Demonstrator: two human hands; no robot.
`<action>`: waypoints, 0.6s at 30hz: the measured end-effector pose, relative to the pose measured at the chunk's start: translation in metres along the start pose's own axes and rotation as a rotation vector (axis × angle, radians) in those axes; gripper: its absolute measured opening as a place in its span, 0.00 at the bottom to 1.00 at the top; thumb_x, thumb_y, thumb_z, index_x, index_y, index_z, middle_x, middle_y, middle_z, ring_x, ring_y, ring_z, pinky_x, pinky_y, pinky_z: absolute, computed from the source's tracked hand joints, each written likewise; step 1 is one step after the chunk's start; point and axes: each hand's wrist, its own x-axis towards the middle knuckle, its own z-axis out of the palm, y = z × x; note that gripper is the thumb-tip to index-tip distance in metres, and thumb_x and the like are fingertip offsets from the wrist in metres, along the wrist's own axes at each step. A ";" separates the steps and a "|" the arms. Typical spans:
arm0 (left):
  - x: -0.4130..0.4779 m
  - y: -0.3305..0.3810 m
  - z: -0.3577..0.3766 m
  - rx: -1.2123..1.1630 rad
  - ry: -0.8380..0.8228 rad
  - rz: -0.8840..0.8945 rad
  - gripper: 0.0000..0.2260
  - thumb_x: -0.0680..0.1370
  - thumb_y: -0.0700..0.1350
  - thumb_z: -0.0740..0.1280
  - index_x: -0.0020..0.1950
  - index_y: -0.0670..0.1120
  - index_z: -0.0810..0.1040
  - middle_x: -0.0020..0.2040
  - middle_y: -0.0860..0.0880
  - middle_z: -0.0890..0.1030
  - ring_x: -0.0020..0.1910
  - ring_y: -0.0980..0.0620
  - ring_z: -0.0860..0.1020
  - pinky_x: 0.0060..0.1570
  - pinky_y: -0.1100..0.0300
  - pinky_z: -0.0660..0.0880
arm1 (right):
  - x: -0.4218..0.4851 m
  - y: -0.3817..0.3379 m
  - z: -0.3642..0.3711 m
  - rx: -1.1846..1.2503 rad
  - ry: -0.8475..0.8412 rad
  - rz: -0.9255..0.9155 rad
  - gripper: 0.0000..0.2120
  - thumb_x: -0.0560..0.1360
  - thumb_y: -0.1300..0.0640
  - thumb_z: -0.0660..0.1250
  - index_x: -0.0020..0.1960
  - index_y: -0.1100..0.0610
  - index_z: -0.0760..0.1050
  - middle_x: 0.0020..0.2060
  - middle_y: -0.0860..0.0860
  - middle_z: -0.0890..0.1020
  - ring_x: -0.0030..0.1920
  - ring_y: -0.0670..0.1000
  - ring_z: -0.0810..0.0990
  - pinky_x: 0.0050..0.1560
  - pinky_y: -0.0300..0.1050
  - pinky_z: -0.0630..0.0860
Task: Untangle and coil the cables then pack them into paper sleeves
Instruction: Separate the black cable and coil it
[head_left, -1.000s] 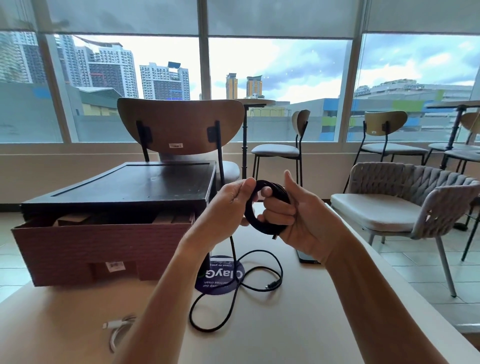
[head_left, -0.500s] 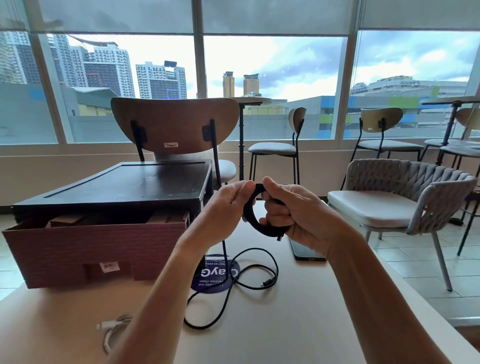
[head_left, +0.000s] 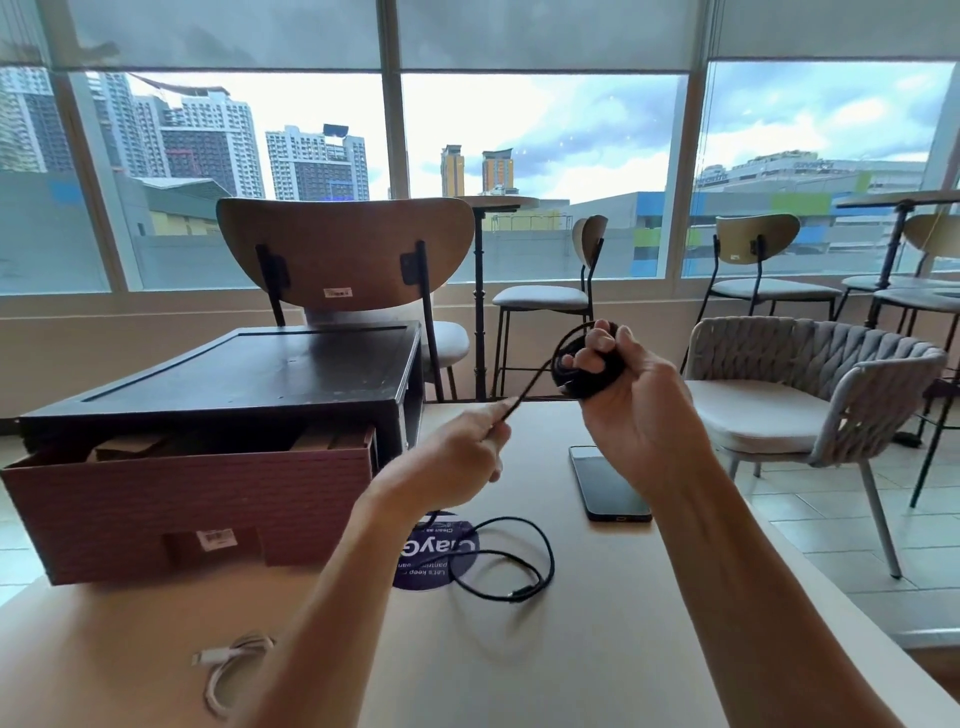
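Observation:
A black cable is partly wound into a small coil (head_left: 571, 376), and my right hand (head_left: 631, 410) grips that coil above the table. A straight strand (head_left: 535, 382) runs from the coil down-left to my left hand (head_left: 457, 454), which pinches it. The cable's loose tail (head_left: 519, 564) lies in loops on the table below, plug end near the front. A white cable (head_left: 228, 670) lies loosely bunched at the table's front left. Brown paper sleeves (head_left: 130, 447) show inside the red-brown box (head_left: 130, 504).
A black tray-like stand (head_left: 249, 371) sits over the box at the left. A dark phone (head_left: 608, 486) lies flat right of centre. A round purple sticker (head_left: 436, 553) is on the beige table (head_left: 597, 639). Chairs stand beyond and to the right.
My left hand has let go of the coil and moved down-left, drawing a strand of cable taut. My right hand now holds the coil alone, slightly higher and further right.

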 end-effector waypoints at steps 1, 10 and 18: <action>-0.002 0.001 0.002 0.044 -0.036 -0.016 0.20 0.86 0.48 0.54 0.79 0.57 0.62 0.41 0.48 0.76 0.33 0.57 0.71 0.30 0.64 0.67 | 0.001 -0.001 -0.001 -0.014 0.029 -0.034 0.11 0.85 0.59 0.50 0.50 0.60 0.68 0.32 0.50 0.72 0.29 0.47 0.69 0.49 0.42 0.66; -0.014 0.012 0.016 0.592 -0.295 -0.029 0.13 0.84 0.40 0.56 0.65 0.45 0.75 0.61 0.43 0.80 0.48 0.46 0.76 0.49 0.56 0.73 | 0.003 -0.005 -0.007 0.093 0.051 -0.144 0.09 0.84 0.63 0.52 0.49 0.60 0.69 0.38 0.53 0.73 0.35 0.48 0.75 0.45 0.39 0.76; -0.006 0.010 0.015 0.193 0.024 0.183 0.12 0.82 0.36 0.62 0.63 0.48 0.74 0.47 0.47 0.80 0.40 0.56 0.83 0.42 0.50 0.81 | 0.001 -0.025 -0.016 -0.025 0.186 -0.303 0.08 0.84 0.62 0.55 0.60 0.61 0.70 0.45 0.51 0.84 0.37 0.46 0.77 0.47 0.39 0.73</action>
